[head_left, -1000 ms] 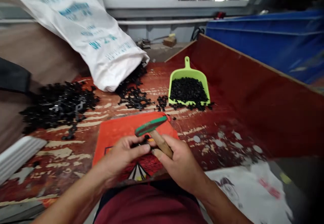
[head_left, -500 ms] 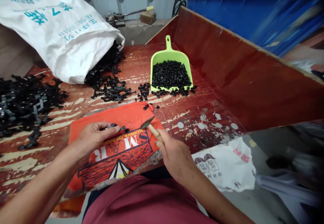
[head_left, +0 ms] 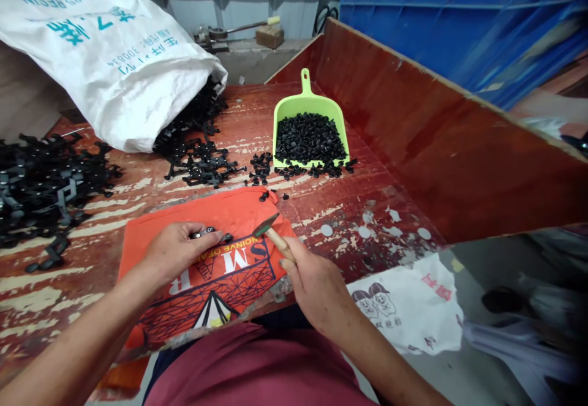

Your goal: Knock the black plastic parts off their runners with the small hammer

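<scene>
Bare forearms [head_left: 98, 323] slant in from near left and near right, the left hand [head_left: 174, 248] pinching with thumb [head_left: 207, 242] pointing right, the right hand [head_left: 316, 280] (its back showing) curled in a grip.

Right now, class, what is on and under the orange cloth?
On the orange cloth, small black pieces lie near its far edge. Over it are the left hand, holding black parts, and the tool in the right hand. Worn tabletop shows around it; anything underneath is covered.
</scene>
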Tool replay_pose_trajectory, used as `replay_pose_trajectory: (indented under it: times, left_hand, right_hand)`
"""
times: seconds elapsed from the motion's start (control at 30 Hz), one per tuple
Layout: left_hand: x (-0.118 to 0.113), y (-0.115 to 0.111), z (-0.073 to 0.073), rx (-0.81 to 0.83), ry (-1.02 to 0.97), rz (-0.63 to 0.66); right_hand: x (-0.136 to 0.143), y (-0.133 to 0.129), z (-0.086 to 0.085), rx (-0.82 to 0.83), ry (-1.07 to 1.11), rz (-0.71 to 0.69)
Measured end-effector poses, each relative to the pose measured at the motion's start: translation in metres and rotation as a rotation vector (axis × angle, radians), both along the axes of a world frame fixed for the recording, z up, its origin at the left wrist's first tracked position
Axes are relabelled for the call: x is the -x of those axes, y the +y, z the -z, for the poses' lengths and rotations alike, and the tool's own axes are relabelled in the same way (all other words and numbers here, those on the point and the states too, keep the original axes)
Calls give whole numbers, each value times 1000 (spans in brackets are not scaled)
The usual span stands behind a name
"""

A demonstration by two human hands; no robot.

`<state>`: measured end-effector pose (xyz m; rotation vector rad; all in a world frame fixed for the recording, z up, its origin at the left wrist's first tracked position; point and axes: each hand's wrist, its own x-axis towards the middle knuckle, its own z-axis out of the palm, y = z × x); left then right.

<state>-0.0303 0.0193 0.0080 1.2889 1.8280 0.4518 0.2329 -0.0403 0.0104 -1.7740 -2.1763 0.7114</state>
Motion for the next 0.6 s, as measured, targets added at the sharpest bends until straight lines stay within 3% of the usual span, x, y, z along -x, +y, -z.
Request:
replay_pose_trajectory:
  times: [0.2, 0.37, 0.5, 0.6]
  left_hand:
    - [1, -1, -2, 1, 14, 83]
    - [1, 0, -2, -28, 56, 133]
    - [4, 2, 0, -13, 48, 99]
    - [6, 2, 1, -36, 31, 114]
  right_hand:
    - [0, 2, -9, 10, 60, -44]
    - [14, 10, -23, -201, 57, -138]
    - [28, 14, -19, -194, -76, -256]
    - [29, 15, -17, -165, -11, -267]
